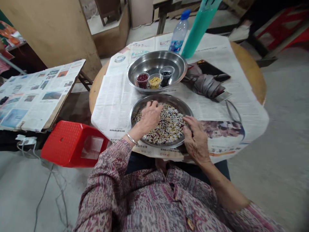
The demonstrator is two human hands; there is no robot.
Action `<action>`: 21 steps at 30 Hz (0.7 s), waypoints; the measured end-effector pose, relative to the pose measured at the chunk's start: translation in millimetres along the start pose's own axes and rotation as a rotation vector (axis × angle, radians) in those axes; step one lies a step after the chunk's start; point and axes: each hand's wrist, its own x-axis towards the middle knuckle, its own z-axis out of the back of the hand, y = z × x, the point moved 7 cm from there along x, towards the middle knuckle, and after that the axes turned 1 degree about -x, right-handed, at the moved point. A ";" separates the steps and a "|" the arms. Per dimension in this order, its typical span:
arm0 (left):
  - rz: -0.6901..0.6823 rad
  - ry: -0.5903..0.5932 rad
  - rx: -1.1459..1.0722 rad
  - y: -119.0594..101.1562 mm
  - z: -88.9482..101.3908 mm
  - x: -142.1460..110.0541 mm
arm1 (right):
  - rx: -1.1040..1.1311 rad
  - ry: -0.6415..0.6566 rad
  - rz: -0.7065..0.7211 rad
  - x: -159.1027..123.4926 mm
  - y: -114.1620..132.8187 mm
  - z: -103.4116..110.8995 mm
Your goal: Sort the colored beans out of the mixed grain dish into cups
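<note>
Patterned shirt [149, 203] is nearest. Beyond it, mixed grains [170, 124] lie inside the front bowl [180, 103] on the desk [254, 72]. Left hand [150, 118], curled, is over the grains; whether it pinches any, I cannot tell. Right hand [197, 141], loosely spread, is at the right rim.

A: Basin [180, 103]?
B: Round, shiny metal, wide-mouthed. Upright, close to the near edge of the tabletop [252, 71], well in from the left and right edges.
A: Contents?
B: Loose mix of grains and beans [166, 124]. Mostly small white grains; yellow, dark red and near-black pieces scattered throughout.
A: Spread?
B: Broad layer across the floor, reaching toward the near rim. Bare wall showing along the far side. Left part of the layer partly hidden.
A: Sorted by colour?
B: No, colours intermingled; single kinds too small to name.
</note>
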 end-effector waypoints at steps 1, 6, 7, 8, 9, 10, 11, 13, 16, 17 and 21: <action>0.049 -0.017 0.014 4.7 2.5 1.1 | -0.004 -0.001 -0.003 -0.1 -0.1 0.1; -0.023 0.051 -0.064 -4.0 -3.2 -8.8 | -0.009 0.004 -0.008 -0.1 0.9 0.2; -0.104 0.087 -0.092 -11.6 -6.4 -13.8 | -0.009 0.005 -0.008 -0.2 1.1 0.2; -0.189 0.123 -0.115 -19.2 -9.1 -19.8 | -0.010 0.004 -0.009 -0.3 1.1 0.1; -0.267 0.154 -0.130 -25.4 -11.2 -26.3 | -0.013 0.004 -0.012 -0.4 0.9 0.1; -0.329 0.180 -0.131 -29.5 -12.6 -32.8 | -0.016 0.005 -0.014 -0.6 0.7 -0.1; -0.370 0.200 -0.118 -30.9 -13.5 -38.7 | -0.017 0.005 -0.014 -0.7 0.5 -0.2; -0.385 0.200 -0.058 -25.3 -12.4 -47.3 | -0.016 0.007 -0.010 -1.0 0.3 -0.2; -0.279 0.079 0.038 -2.2 -2.2 -53.3 | -0.010 0.015 0.000 -1.0 0.6 -0.2; -0.237 0.026 0.050 6.3 2.0 -55.1 | -0.008 0.019 0.001 -1.0 0.5 -0.2; -0.176 -0.111 -0.020 29.4 10.3 -65.8 | -0.018 0.020 0.005 -1.2 -1.6 -0.1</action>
